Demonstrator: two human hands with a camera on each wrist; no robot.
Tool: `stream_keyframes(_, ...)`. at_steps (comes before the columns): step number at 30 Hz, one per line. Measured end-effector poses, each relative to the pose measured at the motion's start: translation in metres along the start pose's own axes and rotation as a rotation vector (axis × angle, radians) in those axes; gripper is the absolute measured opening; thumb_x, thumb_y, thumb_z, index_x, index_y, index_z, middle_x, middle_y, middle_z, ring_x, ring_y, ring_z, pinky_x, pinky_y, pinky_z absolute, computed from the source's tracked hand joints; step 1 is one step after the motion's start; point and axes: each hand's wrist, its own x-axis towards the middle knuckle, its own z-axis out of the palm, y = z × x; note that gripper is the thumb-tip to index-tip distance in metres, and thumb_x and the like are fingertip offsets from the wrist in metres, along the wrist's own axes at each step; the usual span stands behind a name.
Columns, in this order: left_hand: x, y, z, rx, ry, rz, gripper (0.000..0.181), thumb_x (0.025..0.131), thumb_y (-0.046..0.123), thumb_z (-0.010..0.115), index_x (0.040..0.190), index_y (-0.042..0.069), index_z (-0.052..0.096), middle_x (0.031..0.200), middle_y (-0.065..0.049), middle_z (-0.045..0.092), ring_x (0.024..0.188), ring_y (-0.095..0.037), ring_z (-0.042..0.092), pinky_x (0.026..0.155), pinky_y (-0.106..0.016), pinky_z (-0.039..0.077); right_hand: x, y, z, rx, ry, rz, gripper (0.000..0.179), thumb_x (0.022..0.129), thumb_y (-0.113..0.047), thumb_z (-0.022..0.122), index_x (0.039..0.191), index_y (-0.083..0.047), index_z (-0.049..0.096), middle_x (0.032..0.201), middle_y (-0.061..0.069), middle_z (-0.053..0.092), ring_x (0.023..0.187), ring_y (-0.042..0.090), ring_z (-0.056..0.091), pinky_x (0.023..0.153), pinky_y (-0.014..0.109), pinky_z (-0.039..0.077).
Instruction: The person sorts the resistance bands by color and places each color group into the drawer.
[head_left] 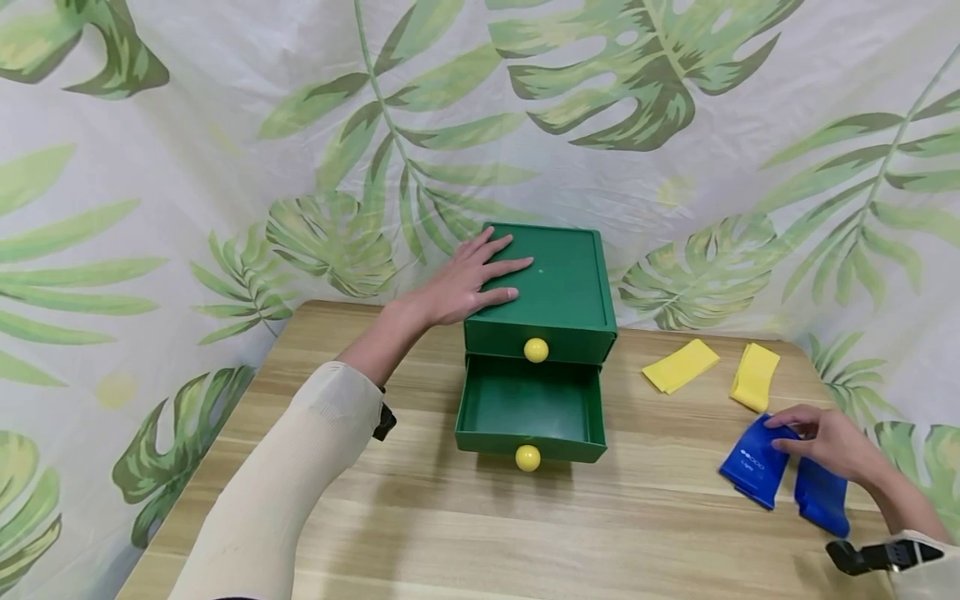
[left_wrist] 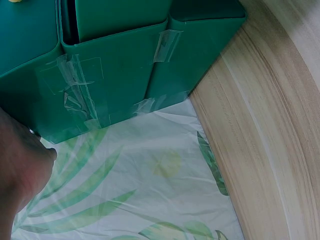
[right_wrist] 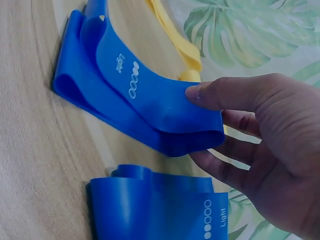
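Observation:
A green drawer box (head_left: 558, 279) with yellow knobs stands at the back of the table, its lower drawer (head_left: 528, 404) pulled out and bare inside. My left hand (head_left: 468, 279) rests on the left part of its top with the fingers spread. At the right, my right hand (head_left: 828, 437) pinches one end of a folded blue resistance band (right_wrist: 145, 90) between thumb and fingers; its printed label reads "Light". Beside it lies a second blue resistance band (head_left: 821, 496), also marked "Light" in the right wrist view.
Two folded yellow bands, one flat (head_left: 681, 367) and one beside it (head_left: 754, 377), lie right of the drawer box. Behind the wooden table (head_left: 420, 517) hangs a leaf-printed cloth (head_left: 450, 125). Clear tape (left_wrist: 77, 95) runs across the box's side.

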Motion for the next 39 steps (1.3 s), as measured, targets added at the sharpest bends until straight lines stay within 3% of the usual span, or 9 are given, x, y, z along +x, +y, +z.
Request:
stream_keyframes(6, 0.0, -0.002, 0.0, 0.002, -0.003, 0.003, 0.058, 0.112, 0.045, 0.05, 0.166, 0.027, 0.039, 0.178, -0.012, 0.011, 0.164, -0.032, -0.01, 0.129, -0.06, -0.001, 0.001, -0.006, -0.006, -0.02, 0.02, -0.054, 0.023, 0.08, 0.005, 0.086, 0.098, -0.009, 0.082, 0.101, 0.004, 0.078, 0.083, -0.01, 0.058, 0.065, 0.02, 0.051)
stream_keyframes(20, 0.0, -0.002, 0.002, 0.006, -0.001, 0.001, 0.058, 0.112, 0.045, 0.049, 0.167, 0.027, 0.038, 0.178, -0.012, 0.011, 0.164, -0.033, -0.009, 0.13, -0.058, -0.002, -0.001, -0.034, -0.023, 0.077, 0.033, -0.079, 0.026, 0.083, 0.008, 0.083, 0.103, -0.008, 0.082, 0.106, -0.025, 0.069, 0.089, -0.01, 0.061, 0.067, 0.014, 0.053)
stream_keyframes(31, -0.001, -0.002, 0.001, 0.005, 0.002, 0.01, 0.058, 0.112, 0.045, 0.048, 0.167, 0.027, 0.038, 0.178, -0.013, 0.012, 0.164, -0.034, -0.009, 0.129, -0.061, -0.001, -0.001, -0.05, -0.027, 0.16, 0.057, -0.127, 0.028, 0.083, 0.015, 0.08, 0.105, -0.003, 0.081, 0.108, -0.026, 0.069, 0.093, -0.012, 0.063, 0.07, 0.01, 0.054)
stream_keyframes(39, -0.001, -0.002, 0.0, 0.003, 0.004, 0.01, 0.058, 0.112, 0.044, 0.049, 0.167, 0.027, 0.038, 0.178, -0.013, 0.012, 0.164, -0.035, -0.009, 0.129, -0.059, -0.002, 0.001, -0.059, -0.029, 0.223, 0.063, -0.145, 0.029, 0.084, 0.018, 0.078, 0.107, 0.0, 0.079, 0.11, -0.026, 0.069, 0.094, -0.01, 0.065, 0.067, 0.015, 0.056)
